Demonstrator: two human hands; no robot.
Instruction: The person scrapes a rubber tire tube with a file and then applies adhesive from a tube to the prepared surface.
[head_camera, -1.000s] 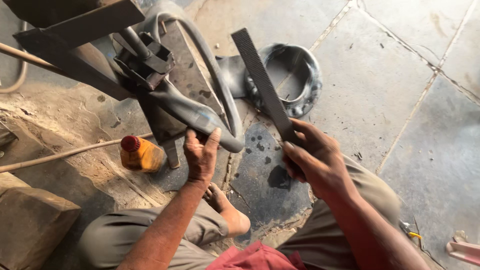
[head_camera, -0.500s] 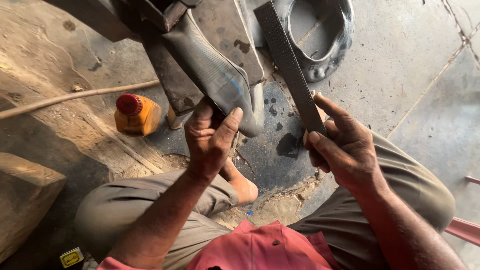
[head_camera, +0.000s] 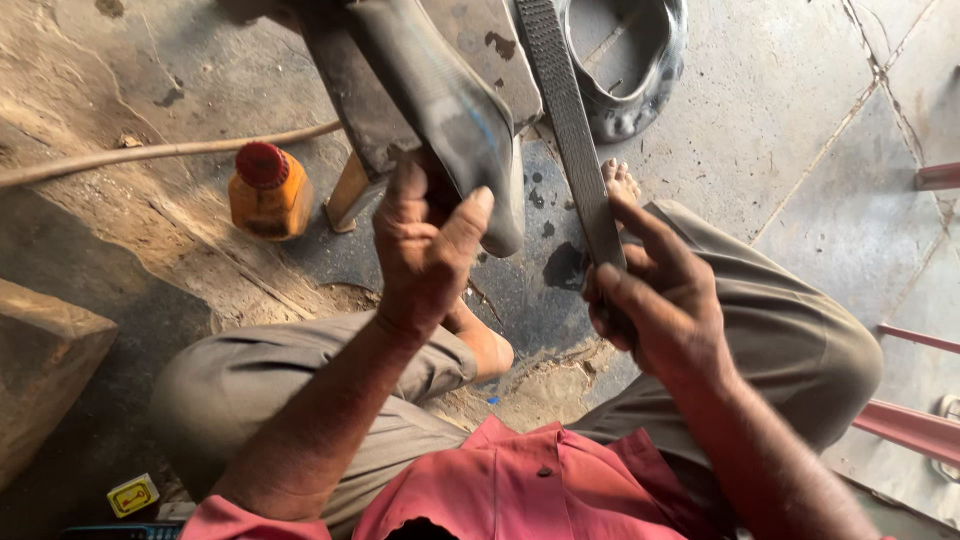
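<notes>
On the stained concrete floor (head_camera: 800, 130), a person crouches in grey trousers (head_camera: 300, 390), and here's the big piece: a black rubber inner tube (head_camera: 440, 100) draped over a stand at the top. The left hand (head_camera: 425, 250) is clamped around the tube's lower fold, thumb and fingers pinching it. The right hand (head_camera: 655, 300) is wrapped tight on a long flat rasp (head_camera: 570, 120), blade angled up beside the tube, just apart from it. No roughened patch shows, so the filing looks barely begun. An orange bottle (head_camera: 268, 195) with a red cap waits left.
</notes>
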